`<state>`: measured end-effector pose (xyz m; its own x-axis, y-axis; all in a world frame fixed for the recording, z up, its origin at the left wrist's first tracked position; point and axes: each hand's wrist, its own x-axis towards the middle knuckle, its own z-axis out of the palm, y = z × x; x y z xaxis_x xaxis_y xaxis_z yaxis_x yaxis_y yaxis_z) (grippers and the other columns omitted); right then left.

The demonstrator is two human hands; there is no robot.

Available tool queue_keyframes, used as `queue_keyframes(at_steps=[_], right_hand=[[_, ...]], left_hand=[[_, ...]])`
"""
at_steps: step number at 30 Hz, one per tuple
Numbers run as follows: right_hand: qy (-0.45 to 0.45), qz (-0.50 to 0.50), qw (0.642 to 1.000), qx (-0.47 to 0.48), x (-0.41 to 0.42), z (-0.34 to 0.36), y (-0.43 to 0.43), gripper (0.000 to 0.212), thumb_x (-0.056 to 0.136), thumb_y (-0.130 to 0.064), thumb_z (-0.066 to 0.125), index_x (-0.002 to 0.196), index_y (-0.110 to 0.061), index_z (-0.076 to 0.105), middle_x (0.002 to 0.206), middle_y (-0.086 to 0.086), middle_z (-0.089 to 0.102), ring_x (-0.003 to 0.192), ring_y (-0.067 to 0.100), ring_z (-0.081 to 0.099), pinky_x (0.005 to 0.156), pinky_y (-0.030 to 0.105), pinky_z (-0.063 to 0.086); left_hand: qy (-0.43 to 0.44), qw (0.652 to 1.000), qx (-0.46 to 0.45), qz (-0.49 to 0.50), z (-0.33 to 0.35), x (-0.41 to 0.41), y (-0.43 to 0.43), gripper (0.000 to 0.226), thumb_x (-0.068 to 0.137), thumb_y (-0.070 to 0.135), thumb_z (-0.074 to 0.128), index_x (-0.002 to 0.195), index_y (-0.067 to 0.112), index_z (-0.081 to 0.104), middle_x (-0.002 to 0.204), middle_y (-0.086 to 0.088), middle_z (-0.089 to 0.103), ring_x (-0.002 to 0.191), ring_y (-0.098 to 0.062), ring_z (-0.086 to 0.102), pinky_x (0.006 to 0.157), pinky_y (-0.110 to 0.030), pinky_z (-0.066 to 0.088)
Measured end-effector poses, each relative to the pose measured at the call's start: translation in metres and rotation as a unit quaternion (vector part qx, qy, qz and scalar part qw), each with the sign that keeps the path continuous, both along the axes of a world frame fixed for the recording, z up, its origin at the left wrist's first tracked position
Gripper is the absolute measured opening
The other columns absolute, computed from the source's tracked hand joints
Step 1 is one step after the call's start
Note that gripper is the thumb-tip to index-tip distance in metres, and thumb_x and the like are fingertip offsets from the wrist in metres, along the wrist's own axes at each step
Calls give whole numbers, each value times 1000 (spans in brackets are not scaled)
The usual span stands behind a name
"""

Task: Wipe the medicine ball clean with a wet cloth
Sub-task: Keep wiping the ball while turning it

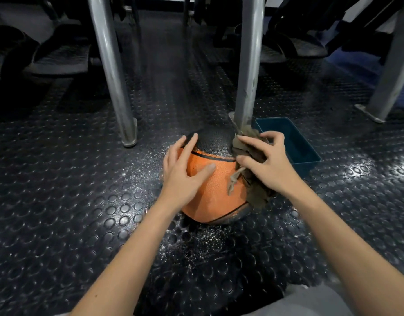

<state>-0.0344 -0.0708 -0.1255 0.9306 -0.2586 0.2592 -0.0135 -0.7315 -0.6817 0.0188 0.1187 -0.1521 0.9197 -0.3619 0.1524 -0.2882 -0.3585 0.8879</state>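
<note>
The round orange-and-black textured rubber medicine ball (216, 179) sits on the black studded rubber floor mat (82, 179), between the 2 hands. The left hand (182, 174) lies flat on its left side, fingers straight and spread, tips reaching the black top panel. The right hand (269, 165) presses a frayed grey-brown rag cloth (255, 192) against the ball's right side, thumb and forefinger stretched over it, the other fingers lifted and lightly bent. Just beyond the right fingertips stands a dark blue rectangular plastic tub (297, 142), beside a grey metal post (249, 65).
</note>
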Motion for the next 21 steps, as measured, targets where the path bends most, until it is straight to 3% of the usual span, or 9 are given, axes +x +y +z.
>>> queue_keyframes(at_steps=[2, 4, 7, 9, 13, 17, 21], right_hand=[[-51, 46, 995, -67, -3, 3, -2, 36, 82, -13, 65, 116, -23, 65, 119, -6, 45, 117, 14, 45, 103, 23, 32], [-81, 67, 991, -85, -7, 8, -6, 40, 79, -6, 60, 117, -16, 65, 116, -9, 57, 112, 10, 54, 100, 25, 41], [-156, 15, 986, -57, -9, 22, -7, 41, 76, -2, 61, 115, -14, 65, 113, -8, 63, 109, 5, 57, 99, 30, 45], [-195, 45, 976, -80, -6, 30, 1, 37, 76, -3, 62, 111, -12, 68, 116, -4, 63, 112, 12, 58, 101, 29, 43], [-117, 160, 968, -152, -6, 12, 15, 29, 83, -19, 54, 106, -19, 71, 125, -6, 60, 112, 19, 52, 100, 27, 38], [-91, 93, 983, -132, -4, 0, 6, 31, 84, -24, 51, 109, -25, 70, 128, -15, 55, 103, 17, 52, 94, 10, 32], [-49, -49, 991, -117, -1, -2, -13, 31, 85, -2, 56, 107, -18, 70, 124, -10, 58, 108, 26, 54, 89, 12, 28]], left_hand=[[22, 999, 13, -27, 4, 1, 0, 67, 73, 55, 63, 126, 60, 22, 150, 25, 10, 144, -11, 0, 117, -47, 5], [35, 998, 30, -43, 7, 3, 1, 68, 58, 66, 52, 118, 67, 20, 146, 31, 9, 144, -9, 0, 117, -49, 4], [35, 998, 38, -41, 5, 4, 3, 73, 49, 72, 46, 118, 68, 21, 151, 25, 14, 143, -8, 5, 116, -53, 10], [19, 998, 52, -35, 3, 3, 0, 81, 44, 79, 49, 118, 68, 18, 152, 24, 12, 143, -8, 5, 116, -54, 9], [3, 997, 60, -37, 1, 0, -1, 95, 38, 82, 56, 123, 66, 17, 152, 25, 10, 143, -9, 4, 114, -56, 11], [9, 996, 78, -44, 6, -3, -4, 100, 50, 73, 72, 132, 59, 17, 154, 24, 6, 143, -7, -1, 116, -52, 5], [6, 996, 71, -49, 5, -4, -7, 92, 60, 59, 77, 127, 61, 14, 154, 26, 3, 142, -3, -5, 116, -47, -1]])
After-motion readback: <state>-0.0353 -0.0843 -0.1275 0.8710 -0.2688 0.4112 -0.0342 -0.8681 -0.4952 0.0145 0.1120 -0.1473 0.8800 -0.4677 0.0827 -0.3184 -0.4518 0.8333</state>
